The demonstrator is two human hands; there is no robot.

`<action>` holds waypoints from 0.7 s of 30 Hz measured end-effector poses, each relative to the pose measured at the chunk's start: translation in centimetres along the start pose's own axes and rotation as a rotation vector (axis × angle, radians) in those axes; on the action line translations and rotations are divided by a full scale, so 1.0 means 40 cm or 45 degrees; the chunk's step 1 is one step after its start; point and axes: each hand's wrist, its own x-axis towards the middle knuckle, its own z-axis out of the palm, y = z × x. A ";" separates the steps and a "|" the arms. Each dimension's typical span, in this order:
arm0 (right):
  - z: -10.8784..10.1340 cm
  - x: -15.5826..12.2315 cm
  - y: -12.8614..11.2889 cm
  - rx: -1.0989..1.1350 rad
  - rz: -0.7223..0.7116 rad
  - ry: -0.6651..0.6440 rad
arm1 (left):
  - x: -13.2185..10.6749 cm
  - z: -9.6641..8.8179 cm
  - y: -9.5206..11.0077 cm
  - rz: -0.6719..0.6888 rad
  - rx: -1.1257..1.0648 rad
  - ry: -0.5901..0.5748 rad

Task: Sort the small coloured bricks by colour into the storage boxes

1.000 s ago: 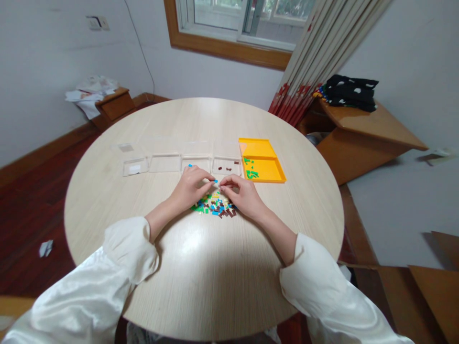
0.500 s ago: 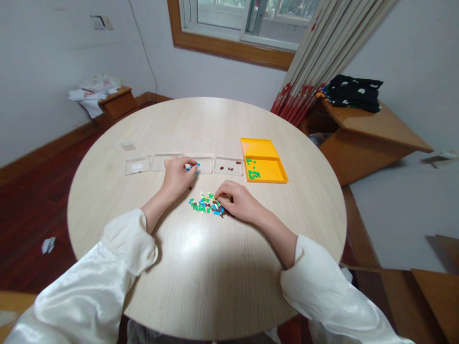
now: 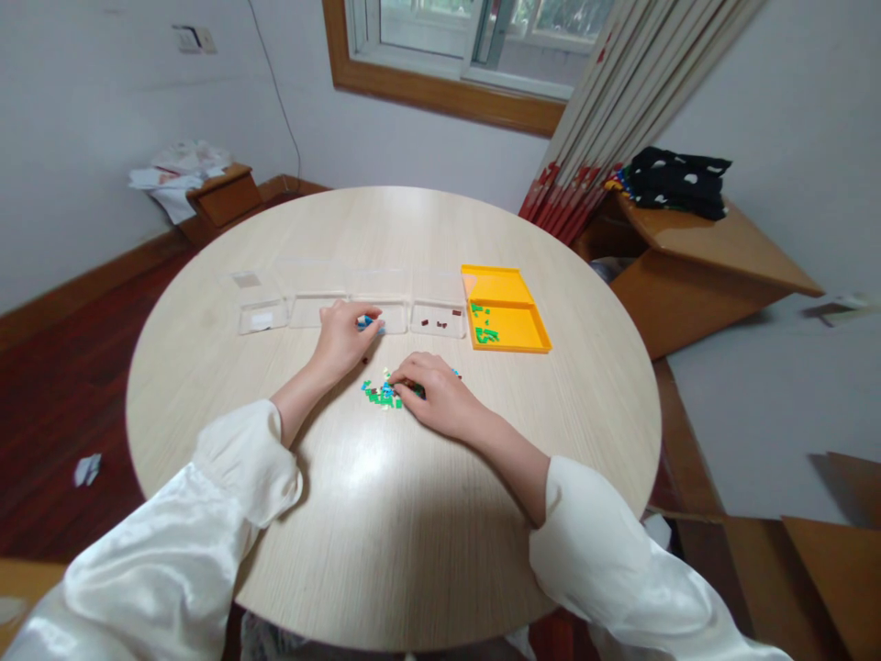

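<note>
My left hand (image 3: pixel 344 332) hovers at the front of a clear plastic box (image 3: pixel 395 318), thumb and forefinger brought together. Small blue blocks (image 3: pixel 364 323) show beside and between those fingers; whether one is pinched is unclear. Over a loose pile of small building blocks (image 3: pixel 385 395), green, blue, brown and pale yellow, lies my right hand (image 3: pixel 439 393), palm down. Its fingers are curled together at the pile and hide part of it, so what they grip cannot be made out. A lone brown block (image 3: pixel 364 361) sits under the left wrist side.
Right of that box, another clear box (image 3: pixel 439 319) holds several brown blocks. An open yellow case (image 3: pixel 519 329) holds green blocks. Two more clear boxes stand left, one (image 3: pixel 262 318) with a white label. All rest on a round wooden table (image 3: pixel 385 542).
My right hand has slid left across the pile, covering its middle and uncovering a few pieces at its far right. My left hand stays almost where it was, fingers slightly shifted.
</note>
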 end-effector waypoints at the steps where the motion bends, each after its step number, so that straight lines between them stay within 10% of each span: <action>1: 0.008 0.002 -0.010 -0.044 -0.018 -0.011 | 0.000 0.001 -0.001 0.004 -0.003 0.004; 21: 0.076 0.027 -0.049 -0.370 -0.025 0.014 | -0.012 -0.014 0.004 0.046 -0.037 0.063</action>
